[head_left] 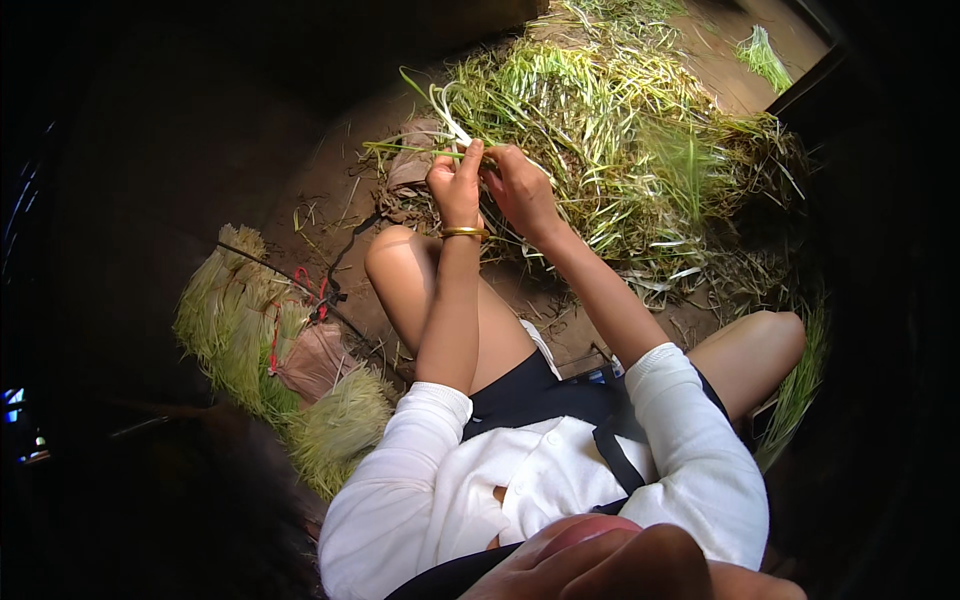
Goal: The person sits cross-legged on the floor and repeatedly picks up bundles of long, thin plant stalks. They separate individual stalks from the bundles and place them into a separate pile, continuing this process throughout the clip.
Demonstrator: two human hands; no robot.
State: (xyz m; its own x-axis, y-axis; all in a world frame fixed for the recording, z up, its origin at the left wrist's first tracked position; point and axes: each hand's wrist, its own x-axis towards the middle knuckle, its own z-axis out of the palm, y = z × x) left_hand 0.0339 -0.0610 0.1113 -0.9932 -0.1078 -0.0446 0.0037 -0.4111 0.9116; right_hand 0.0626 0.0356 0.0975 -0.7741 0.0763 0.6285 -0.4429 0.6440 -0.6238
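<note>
My left hand, with a gold-coloured bangle at the wrist, grips a few long stalks that look like chives. Their pale parts curl above the thumb, and green leaves stick out to the left. Close against it, my right hand has its fingertips pinched at the same stalks. What lies between those fingertips is partly hidden. Just beyond both hands spreads a large heap of loose green and yellowed leaves.
Bundled pale-green stalks lie at left, beside a thin dark rod, red string and a pinkish wrapping. More bundles lie at far right and by my right knee. A brownish cloth touches the heap.
</note>
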